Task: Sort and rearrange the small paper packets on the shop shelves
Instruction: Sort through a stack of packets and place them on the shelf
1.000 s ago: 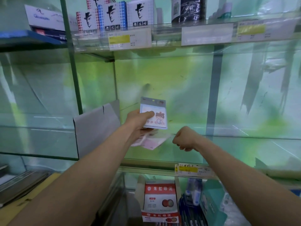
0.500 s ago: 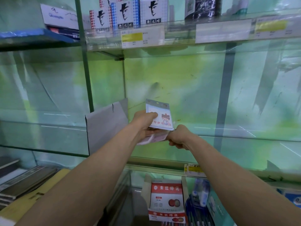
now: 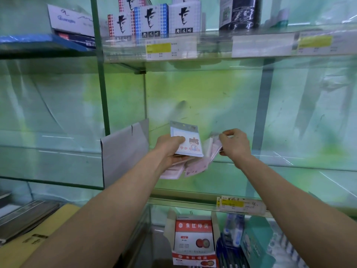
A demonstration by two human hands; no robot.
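My left hand (image 3: 170, 149) is shut on a stack of small paper packets; the top packet (image 3: 188, 139) is white and blue with a cartoon figure and stands upright. Several pinkish packets (image 3: 195, 167) fan out below that hand over the glass shelf (image 3: 251, 182). To the right, my right hand (image 3: 234, 145) pinches a thin pinkish packet (image 3: 213, 147) between thumb and fingers, held on edge just beside the stack.
A grey card divider (image 3: 123, 151) leans at the shelf's left end beside a green upright post (image 3: 100, 74). Boxes with a hatted face (image 3: 150, 21) stand on the shelf above. Below sit a red-and-white ink pad box (image 3: 194, 238) and pens (image 3: 231, 233).
My right hand has risen from under the stack and drawn a pinkish packet out to the right. My left hand keeps its hold on the stack. The view has shifted slightly left.
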